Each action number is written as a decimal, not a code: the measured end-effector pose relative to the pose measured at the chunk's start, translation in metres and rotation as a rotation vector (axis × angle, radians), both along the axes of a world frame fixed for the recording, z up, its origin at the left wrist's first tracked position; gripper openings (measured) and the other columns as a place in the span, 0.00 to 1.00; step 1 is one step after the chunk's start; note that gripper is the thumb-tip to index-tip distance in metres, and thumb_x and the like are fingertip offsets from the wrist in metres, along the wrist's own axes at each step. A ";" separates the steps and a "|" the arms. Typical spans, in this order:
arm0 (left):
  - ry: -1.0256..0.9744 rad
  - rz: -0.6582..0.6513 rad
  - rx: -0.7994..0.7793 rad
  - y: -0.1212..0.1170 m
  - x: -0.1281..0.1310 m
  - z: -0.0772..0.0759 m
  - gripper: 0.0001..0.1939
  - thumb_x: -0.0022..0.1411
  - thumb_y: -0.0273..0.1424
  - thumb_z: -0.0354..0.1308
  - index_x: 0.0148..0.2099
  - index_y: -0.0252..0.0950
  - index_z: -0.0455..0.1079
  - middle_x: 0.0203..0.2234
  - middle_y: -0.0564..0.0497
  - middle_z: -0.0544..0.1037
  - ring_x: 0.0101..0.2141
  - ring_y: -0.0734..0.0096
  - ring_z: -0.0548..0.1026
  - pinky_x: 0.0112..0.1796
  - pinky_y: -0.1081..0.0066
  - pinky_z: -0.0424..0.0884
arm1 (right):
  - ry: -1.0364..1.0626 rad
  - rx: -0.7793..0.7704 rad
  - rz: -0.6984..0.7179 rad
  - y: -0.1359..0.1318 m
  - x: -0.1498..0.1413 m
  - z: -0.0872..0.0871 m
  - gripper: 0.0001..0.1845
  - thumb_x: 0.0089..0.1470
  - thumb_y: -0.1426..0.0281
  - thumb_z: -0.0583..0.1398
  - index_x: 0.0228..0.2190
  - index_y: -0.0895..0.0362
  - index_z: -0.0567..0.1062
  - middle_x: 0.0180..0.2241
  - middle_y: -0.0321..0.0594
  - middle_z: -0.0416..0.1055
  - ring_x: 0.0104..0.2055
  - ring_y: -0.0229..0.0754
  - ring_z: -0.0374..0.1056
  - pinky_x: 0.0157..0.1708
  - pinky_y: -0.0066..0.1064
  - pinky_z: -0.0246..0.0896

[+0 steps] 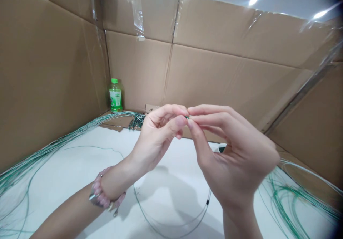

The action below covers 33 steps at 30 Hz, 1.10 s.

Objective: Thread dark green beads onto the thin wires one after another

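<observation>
My left hand (163,131), with a pink bead bracelet (100,192) on its wrist, is raised and pinches with thumb and forefinger. My right hand (230,149) meets it fingertip to fingertip, also pinching. Between the tips shows a tiny dark green piece (187,117); the fingers cover most of it, so its shape is unclear. Below the hands a thin green cord (142,210) loops over the white surface, and a small black sleeve (207,202) sits on its right side. Whether this cord runs up into my fingers is hidden.
Green cords in a long bundle (80,130) lie along the left, their dark ends (137,121) at the back. More cords (292,199) coil at right. A green bottle (115,97) stands in the back-left corner. Behind my right hand is a small container (222,147). Cardboard walls (214,74) enclose the surface.
</observation>
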<state>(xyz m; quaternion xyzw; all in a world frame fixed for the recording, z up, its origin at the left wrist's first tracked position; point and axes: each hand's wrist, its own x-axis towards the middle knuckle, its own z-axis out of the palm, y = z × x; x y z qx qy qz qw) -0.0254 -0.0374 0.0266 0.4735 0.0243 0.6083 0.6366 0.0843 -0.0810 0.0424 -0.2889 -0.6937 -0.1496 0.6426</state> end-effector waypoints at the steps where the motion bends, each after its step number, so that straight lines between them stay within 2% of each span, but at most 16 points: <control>1: -0.003 -0.006 0.002 0.000 0.000 0.000 0.05 0.49 0.30 0.69 0.29 0.36 0.76 0.28 0.59 0.75 0.20 0.90 0.68 0.24 0.89 0.70 | -0.001 -0.003 0.004 0.000 0.000 0.000 0.11 0.49 0.84 0.61 0.29 0.57 0.76 0.32 0.37 0.75 0.35 0.35 0.72 0.32 0.24 0.74; 6: 0.066 -0.005 0.090 0.005 -0.004 -0.001 0.03 0.53 0.31 0.66 0.31 0.38 0.77 0.26 0.57 0.74 0.22 0.88 0.70 0.27 0.87 0.71 | 0.015 -0.038 0.045 -0.001 0.005 0.001 0.11 0.48 0.84 0.62 0.30 0.57 0.77 0.30 0.36 0.75 0.32 0.35 0.71 0.29 0.23 0.73; 16: 0.242 0.193 0.317 0.011 -0.015 0.001 0.03 0.58 0.28 0.62 0.35 0.40 0.77 0.27 0.54 0.77 0.25 0.81 0.73 0.28 0.83 0.73 | 0.030 -0.063 0.116 0.001 0.007 0.003 0.11 0.48 0.84 0.62 0.27 0.56 0.77 0.28 0.37 0.75 0.30 0.36 0.71 0.26 0.25 0.72; 21: 0.208 0.275 0.320 0.009 -0.014 -0.001 0.03 0.58 0.29 0.62 0.34 0.40 0.77 0.26 0.54 0.78 0.26 0.79 0.74 0.28 0.82 0.73 | 0.055 -0.079 0.161 0.001 0.005 0.001 0.12 0.48 0.85 0.62 0.31 0.57 0.78 0.30 0.36 0.75 0.31 0.35 0.71 0.27 0.26 0.74; 26: 0.189 0.332 0.312 0.008 -0.011 -0.001 0.03 0.58 0.30 0.62 0.34 0.39 0.77 0.25 0.54 0.78 0.26 0.79 0.75 0.30 0.81 0.74 | 0.040 -0.108 0.107 -0.001 0.005 0.000 0.13 0.46 0.84 0.63 0.32 0.56 0.77 0.28 0.34 0.75 0.28 0.35 0.70 0.28 0.27 0.74; 33: 0.212 0.404 0.427 0.006 -0.012 0.001 0.04 0.59 0.24 0.60 0.34 0.36 0.77 0.26 0.53 0.77 0.27 0.80 0.76 0.29 0.83 0.73 | -0.013 -0.130 0.035 -0.003 0.007 0.001 0.09 0.47 0.82 0.63 0.30 0.57 0.77 0.26 0.33 0.74 0.25 0.34 0.69 0.26 0.27 0.72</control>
